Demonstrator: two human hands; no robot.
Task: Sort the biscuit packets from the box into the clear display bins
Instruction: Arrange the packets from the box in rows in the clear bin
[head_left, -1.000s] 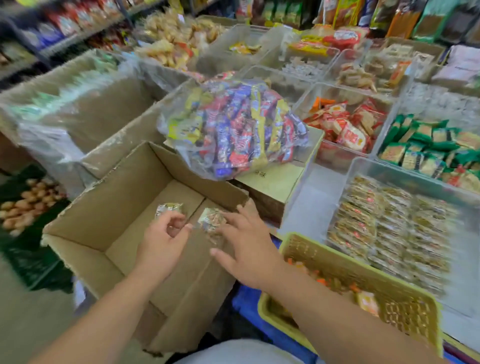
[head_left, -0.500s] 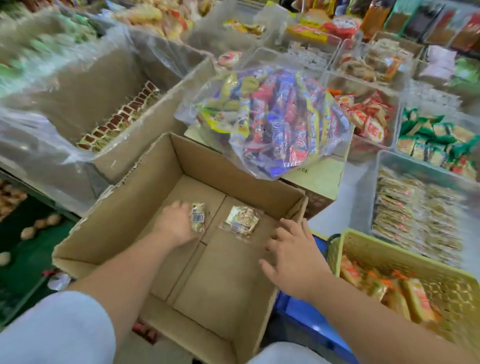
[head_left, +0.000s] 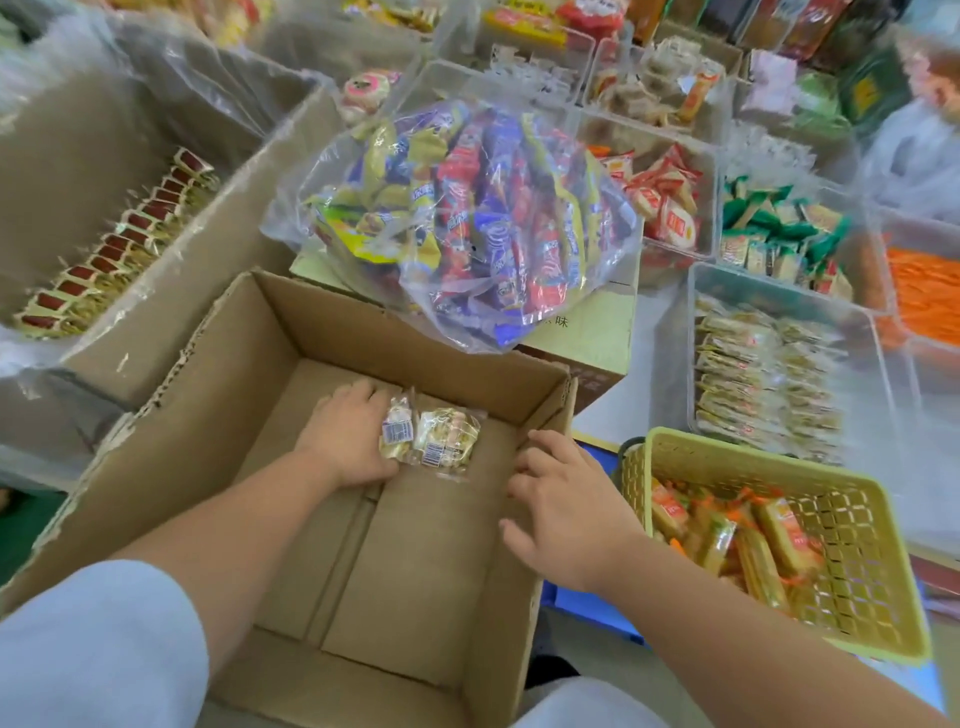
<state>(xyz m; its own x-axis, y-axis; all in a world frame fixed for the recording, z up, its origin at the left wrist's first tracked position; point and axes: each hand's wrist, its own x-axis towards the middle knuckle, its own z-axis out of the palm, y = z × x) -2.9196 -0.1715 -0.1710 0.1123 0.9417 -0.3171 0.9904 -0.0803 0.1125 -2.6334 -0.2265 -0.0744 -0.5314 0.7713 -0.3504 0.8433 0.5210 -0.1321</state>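
Biscuit packets (head_left: 423, 439), two of them in clear wrap with barcode labels, lie side by side on the far part of the floor of the open cardboard box (head_left: 234, 374), touching each other.

At the far left a big carton (head_left: 218, 239) lined with plastic film holds a slanting row of red-and-gold packets (head_left: 114, 249); the picture's edge cuts off its left part. A pale sleeve (head_left: 93, 649) fills the lower left corner.

The left hand (head_left: 345, 436) reaches down into the box, back up, and its thumb and fingers close on the left packet (head_left: 397, 434). The fingertips are hidden beneath the hand, so how firm the hold is cannot be told. The right packet (head_left: 448, 437) lies loose just beside it, between the two hands and nearer the left one.

Behind the box a clear bag (head_left: 467, 223) of red, blue and yellow snack wrappers sits on a closed carton (head_left: 587, 332) and hides most of its top.

The right hand (head_left: 566, 514) rests on the box's right wall, fingers loosely bent and holding nothing, well apart from the left hand. Right of it a yellow basket (head_left: 857, 551) holds orange packets, partly hidden by the forearm. Beyond stands a clear bin (head_left: 862, 364) of pale packets, with more bins behind it. Their print is too blurred to read.
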